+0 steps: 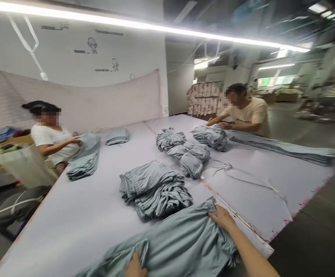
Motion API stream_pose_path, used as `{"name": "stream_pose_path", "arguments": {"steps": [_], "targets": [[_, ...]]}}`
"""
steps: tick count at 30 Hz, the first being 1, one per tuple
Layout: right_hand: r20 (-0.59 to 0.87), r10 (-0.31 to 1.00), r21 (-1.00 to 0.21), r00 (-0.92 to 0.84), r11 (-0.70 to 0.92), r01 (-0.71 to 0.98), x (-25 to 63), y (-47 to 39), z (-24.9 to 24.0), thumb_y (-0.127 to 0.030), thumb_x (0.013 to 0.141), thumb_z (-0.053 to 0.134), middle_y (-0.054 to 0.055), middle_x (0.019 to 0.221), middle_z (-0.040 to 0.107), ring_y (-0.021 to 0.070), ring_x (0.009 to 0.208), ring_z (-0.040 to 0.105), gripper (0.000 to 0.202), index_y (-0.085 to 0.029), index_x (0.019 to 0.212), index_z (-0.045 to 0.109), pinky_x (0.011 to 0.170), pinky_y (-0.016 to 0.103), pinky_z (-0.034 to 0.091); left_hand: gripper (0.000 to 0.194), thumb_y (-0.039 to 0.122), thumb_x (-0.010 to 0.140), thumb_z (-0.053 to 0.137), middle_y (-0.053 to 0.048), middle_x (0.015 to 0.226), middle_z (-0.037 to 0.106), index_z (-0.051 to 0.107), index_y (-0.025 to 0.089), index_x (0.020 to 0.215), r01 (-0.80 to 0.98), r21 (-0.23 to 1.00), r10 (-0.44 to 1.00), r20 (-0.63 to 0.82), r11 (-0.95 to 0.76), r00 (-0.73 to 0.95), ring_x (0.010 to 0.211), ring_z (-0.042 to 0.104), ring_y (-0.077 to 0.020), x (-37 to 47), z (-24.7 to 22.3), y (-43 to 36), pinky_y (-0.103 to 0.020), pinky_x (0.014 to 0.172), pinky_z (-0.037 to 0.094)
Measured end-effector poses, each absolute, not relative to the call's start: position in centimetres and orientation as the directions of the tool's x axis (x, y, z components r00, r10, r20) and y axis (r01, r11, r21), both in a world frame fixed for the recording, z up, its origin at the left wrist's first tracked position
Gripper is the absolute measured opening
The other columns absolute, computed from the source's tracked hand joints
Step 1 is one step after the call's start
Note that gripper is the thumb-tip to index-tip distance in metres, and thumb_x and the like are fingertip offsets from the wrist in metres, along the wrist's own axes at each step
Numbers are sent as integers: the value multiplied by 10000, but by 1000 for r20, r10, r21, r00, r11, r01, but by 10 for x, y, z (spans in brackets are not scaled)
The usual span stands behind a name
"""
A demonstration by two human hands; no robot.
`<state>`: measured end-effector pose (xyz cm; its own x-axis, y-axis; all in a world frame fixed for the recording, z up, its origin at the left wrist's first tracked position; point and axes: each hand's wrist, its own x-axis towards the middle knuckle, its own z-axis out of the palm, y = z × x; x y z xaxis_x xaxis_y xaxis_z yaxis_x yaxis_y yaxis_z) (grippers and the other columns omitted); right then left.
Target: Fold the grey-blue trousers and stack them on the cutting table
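Grey-green pants (pixel 181 238) with a gathered elastic waistband lie spread along the near edge of the table. My left hand (pixel 136 266) pinches a raised fold of their cloth at the bottom of the view, its lower part cut off by the frame. At the waistband end, my right hand (pixel 224 219) is closed on the edge of the pants, with some fingertips hidden by the cloth. Just beyond them sits a loose stack of folded pants (pixel 155 188) in the same colour. Several tied bundles of such garments (pixel 190 154) are grouped farther back.
A co-worker at left (pixel 54 138) handles a folded garment stack (pixel 83 165). Another co-worker (pixel 248 111) leans over the far right side by a long cloth strip pile (pixel 282 146). White ties (pixel 250 175) lie on the pale table (pixel 77 207); a small folded pile (pixel 117 136) is behind.
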<state>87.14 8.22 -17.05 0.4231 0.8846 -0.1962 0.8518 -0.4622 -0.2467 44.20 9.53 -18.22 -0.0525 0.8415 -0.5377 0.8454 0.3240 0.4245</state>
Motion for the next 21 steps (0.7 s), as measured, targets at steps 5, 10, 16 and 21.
{"name": "stream_pose_path", "arguments": {"steps": [5, 10, 16, 21], "targets": [[55, 909, -137, 413, -403, 905, 866, 61, -182, -436, 888, 366, 265, 1136, 598, 386, 1040, 590, 622, -15, 1344, 418, 840, 500, 466, 418, 129, 599, 509, -62, 924, 665, 578, 209, 1004, 416, 692, 770, -637, 591, -35, 939, 623, -256, 421, -145, 76, -381, 837, 480], [489, 871, -100, 32, 19, 995, 804, 24, -193, -347, 917, 346, 225, 1326, 473, 363, 1231, 479, 567, -166, 1448, 261, 985, 519, 410, 500, 264, 584, 559, 20, 721, 612, 527, 206, 1080, -69, 817, 816, -576, 572, -58, 632, 576, -152, 322, -92, 47, -283, 632, 477], [465, 858, -125, -218, 307, 943, 695, 2, -223, -355, 931, 353, 200, 1338, 469, 338, 1188, 516, 520, -213, 1426, 284, 947, 494, 458, 539, 189, 635, 662, 1, 692, 668, 535, 157, 1159, -275, 849, 808, -519, 451, -279, 598, 623, -166, 165, -25, 5, -281, 599, 513], [378, 886, -186, -269, 357, 915, 632, -1, -242, -346, 927, 378, 177, 1378, 493, 295, 1253, 489, 484, -196, 1386, 404, 1018, 474, 418, 622, 106, 650, 656, 20, 576, 651, 504, 176, 1249, -207, 831, 682, -545, 516, -488, 507, 608, -191, 63, -12, -4, -337, 543, 535]]}}
